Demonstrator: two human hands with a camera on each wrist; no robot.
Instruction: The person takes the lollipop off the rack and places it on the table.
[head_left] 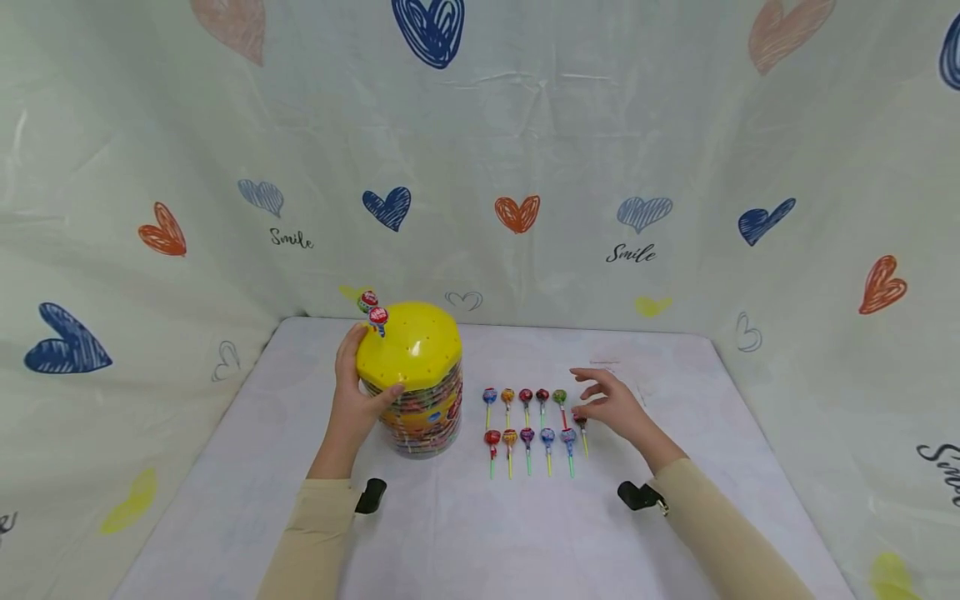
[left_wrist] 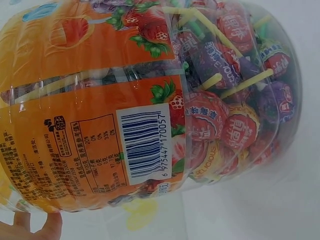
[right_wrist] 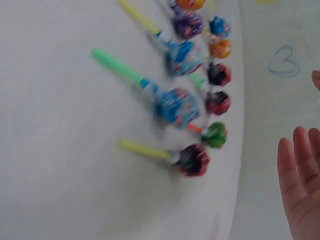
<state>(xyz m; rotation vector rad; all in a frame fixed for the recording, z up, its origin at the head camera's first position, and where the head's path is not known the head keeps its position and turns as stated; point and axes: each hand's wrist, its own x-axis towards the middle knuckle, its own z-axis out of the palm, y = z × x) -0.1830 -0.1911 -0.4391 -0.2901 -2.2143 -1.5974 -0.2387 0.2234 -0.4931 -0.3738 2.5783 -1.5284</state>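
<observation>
A clear plastic jar of lollipops [head_left: 424, 417] with a yellow lid [head_left: 420, 342] stands on the left part of the table. My left hand [head_left: 360, 392] grips it near the lid, thumb at the front and fingers round the left side. In the left wrist view its fingers [left_wrist: 50, 227] show beside the jar's orange label [left_wrist: 85, 145]. My right hand [head_left: 618, 412] hovers by the right end of two rows of lollipops, its fingers apart. Just below it lies a dark red lollipop [right_wrist: 193, 160] with a yellow stick; the right wrist view shows the hand clear of it.
Beside that one lie a blue lollipop [right_wrist: 177, 107] and a green lollipop [right_wrist: 215, 135]; several more line up leftward. Two red-topped lollipops [head_left: 378, 317] show at the lid's left edge. A white cloth covers the table [head_left: 480, 542]; a heart-printed curtain [head_left: 570, 150] hangs behind.
</observation>
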